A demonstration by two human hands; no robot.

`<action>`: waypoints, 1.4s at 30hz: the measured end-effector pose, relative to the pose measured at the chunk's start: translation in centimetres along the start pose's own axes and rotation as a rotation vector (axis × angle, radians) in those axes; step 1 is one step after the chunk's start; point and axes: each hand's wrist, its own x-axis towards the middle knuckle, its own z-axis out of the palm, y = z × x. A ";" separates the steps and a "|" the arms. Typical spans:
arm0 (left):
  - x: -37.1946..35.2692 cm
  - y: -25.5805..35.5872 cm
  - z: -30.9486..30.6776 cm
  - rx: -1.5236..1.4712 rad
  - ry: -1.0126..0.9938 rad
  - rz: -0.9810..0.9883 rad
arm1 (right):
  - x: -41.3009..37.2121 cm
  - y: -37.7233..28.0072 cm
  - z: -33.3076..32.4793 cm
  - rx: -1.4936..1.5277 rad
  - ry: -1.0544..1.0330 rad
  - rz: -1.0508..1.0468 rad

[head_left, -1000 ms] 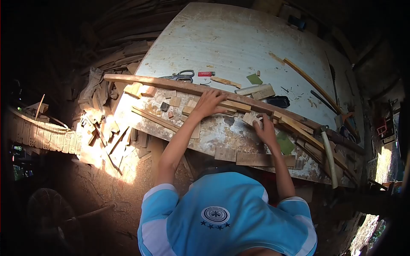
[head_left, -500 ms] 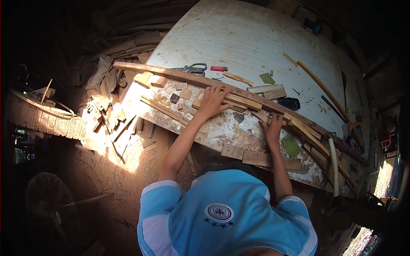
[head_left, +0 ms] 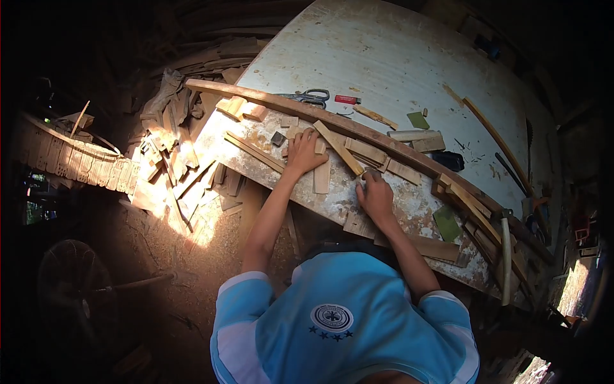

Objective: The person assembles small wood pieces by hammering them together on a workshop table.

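Note:
My right hand (head_left: 376, 193) is closed on the near end of a narrow wooden strip (head_left: 340, 148), which slants up and left to the long wooden beam. My left hand (head_left: 303, 153) rests over several small pieces, with a wooden block (head_left: 320, 146) between its fingers and thumb. Below that hand a short flat board (head_left: 322, 178) lies on the worktable (head_left: 300, 196). A small dark block (head_left: 278, 138) sits just left of my left hand. Past both hands, the long wooden beam (head_left: 281, 104) runs diagonally across the table.
Beyond the beam lie scissors (head_left: 313, 97), a red lighter (head_left: 347, 100), a green square (head_left: 418, 121) and a dark case (head_left: 449, 160). A hammer-like tool with a pale handle (head_left: 506, 262) stands at the right edge. Scrap wood (head_left: 169, 141) is piled at left.
The view has shifted slightly. My right hand has moved left and nearer, swinging the strip away from the beam. My left hand has come back from the beam area onto the small blocks.

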 end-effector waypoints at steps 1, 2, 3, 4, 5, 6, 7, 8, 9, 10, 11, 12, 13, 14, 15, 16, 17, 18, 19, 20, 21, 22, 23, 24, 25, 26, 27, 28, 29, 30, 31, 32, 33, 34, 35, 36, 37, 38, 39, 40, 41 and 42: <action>0.3 -0.5 0.3 -0.024 -0.007 0.007 | 0.0 -1.4 1.2 0.012 -0.014 -0.012; 0.7 -1.0 0.6 -0.047 -0.009 0.013 | 0.3 -2.2 2.3 -0.008 -0.041 -0.003; 0.7 -1.3 0.7 -0.062 -0.047 -0.005 | 0.6 -2.7 3.1 0.022 -0.012 0.008; 0.7 -1.2 1.0 -0.057 -0.008 -0.014 | 0.9 -3.1 3.6 0.054 0.013 0.020; 0.4 -0.9 1.6 -0.049 0.026 -0.024 | 1.1 -3.2 3.9 0.057 0.008 0.022; 0.2 -0.8 1.7 -0.041 0.060 -0.029 | 1.4 -3.4 4.2 0.060 0.007 0.026; 0.1 -1.0 1.9 -0.010 0.078 -0.032 | 2.0 -3.4 4.3 0.059 0.009 0.031; 0.0 -1.0 2.3 0.015 0.095 -0.033 | 2.5 -3.2 4.8 0.131 -0.011 0.018; 0.1 -0.8 2.7 0.034 0.115 -0.032 | 3.2 -2.8 5.4 0.197 -0.027 0.004; 0.4 -0.1 3.0 -0.007 0.109 -0.011 | 3.5 -2.0 4.8 0.247 -0.038 -0.001; 0.0 -0.6 2.5 -0.032 0.103 -0.006 | 3.3 -1.5 4.2 0.224 -0.019 -0.029; 0.0 -1.0 2.1 -0.052 0.099 -0.003 | 2.8 -1.1 2.9 0.237 0.015 -0.038; 0.2 -1.5 2.7 -0.035 0.135 0.008 | 2.0 -0.2 1.5 0.254 0.046 -0.052; 0.3 -1.5 2.4 -0.031 0.109 0.011 | 0.8 0.6 -0.1 0.275 0.070 -0.066; 0.5 -1.3 1.7 -0.026 0.084 0.011 | -0.4 1.2 -2.1 0.229 0.014 -0.044; 0.7 -1.3 1.2 -0.021 0.063 0.010 | -1.6 2.1 -3.9 0.183 -0.040 -0.028; 0.9 -1.6 1.4 -0.044 0.073 -0.007 | -3.0 3.4 -5.1 0.132 -0.063 -0.010; 1.2 -2.0 1.7 -0.065 0.084 -0.020 | -4.3 4.7 -6.1 0.081 -0.082 0.008; 1.4 -2.3 1.8 -0.086 0.095 -0.031 | -5.8 6.5 -6.8 0.018 -0.085 0.003; 1.5 -2.3 1.4 -0.096 0.098 -0.054 | -6.6 7.6 -7.1 -0.044 -0.086 0.001; 1.5 -2.3 1.0 -0.106 0.099 -0.077 | -6.5 7.3 -7.4 -0.116 -0.056 -0.021; 1.3 -2.3 0.7 -0.117 0.098 -0.098 | -6.5 6.8 -7.9 -0.188 -0.028 -0.041; 1.3 -2.4 0.5 -0.171 0.124 -0.114 | -6.6 6.3 -8.0 -0.260 0.002 -0.057; 1.6 -2.7 0.3 -0.223 0.149 -0.125 | -5.8 5.1 -7.0 -0.110 0.000 -0.062; 1.7 -2.8 0.2 -0.277 0.171 -0.136 | -4.3 3.3 -5.4 0.039 -0.001 -0.065; 1.8 -2.8 -0.3 -0.243 0.106 -0.137 | -2.8 1.5 -3.2 0.199 -0.030 -0.084; 1.8 -2.6 -1.2 -0.210 0.042 -0.138 | -1.2 -1.1 -1.5 0.256 -0.098 -0.059; 1.9 -2.0 -2.1 -0.180 -0.017 -0.141 | 0.4 -3.5 0.2 0.235 -0.129 -0.053; 1.7 -1.1 -3.2 -0.079 -0.168 -0.164 | 1.4 -4.6 3.1 0.110 -0.146 -0.081; 1.4 -1.1 -3.0 -0.079 -0.190 -0.159 | 2.0 -4.8 5.4 -0.012 -0.163 -0.114; 1.2 -1.5 -2.7 -0.074 -0.208 -0.155 | 2.3 -5.0 5.8 -0.018 -0.214 -0.068; 1.1 -2.1 -2.6 -0.064 -0.221 -0.152 | 2.7 -5.4 6.3 -0.022 -0.261 -0.025; 0.9 -2.6 -2.5 -0.045 -0.182 -0.152 | 3.3 -5.9 6.6 -0.027 -0.310 0.016; 0.7 -2.7 -3.0 -0.068 -0.169 -0.180 | 3.9 -6.1 6.0 -0.029 -0.283 0.005; 0.2 -2.7 -3.5 -0.093 -0.162 -0.214 | 4.1 -5.9 4.8 -0.030 -0.264 -0.005; -0.2 -2.9 -3.9 -0.118 -0.153 -0.248 | 4.4 -5.7 3.9 -0.031 -0.244 -0.016; -0.4 -3.1 -4.0 -0.134 -0.138 -0.289 | 5.4 -5.4 3.6 -0.017 -0.221 -0.051; -0.6 -3.5 -3.9 -0.169 -0.115 -0.312 | 6.4 -4.8 4.4 -0.040 -0.103 -0.163; -0.6 -4.0 -3.5 -0.202 -0.093 -0.329 | 7.8 -4.7 4.8 -0.050 -0.088 -0.195; -0.6 -4.6 -3.1 -0.235 -0.073 -0.341 | 9.2 -4.7 5.3 -0.061 -0.070 -0.222; -0.7 -5.1 -2.5 -0.263 -0.022 -0.325 | 10.4 -4.4 6.2 -0.108 -0.060 -0.268; -0.6 -5.3 -2.6 -0.293 -0.028 -0.324 | 11.6 -3.9 7.4 -0.158 -0.047 -0.311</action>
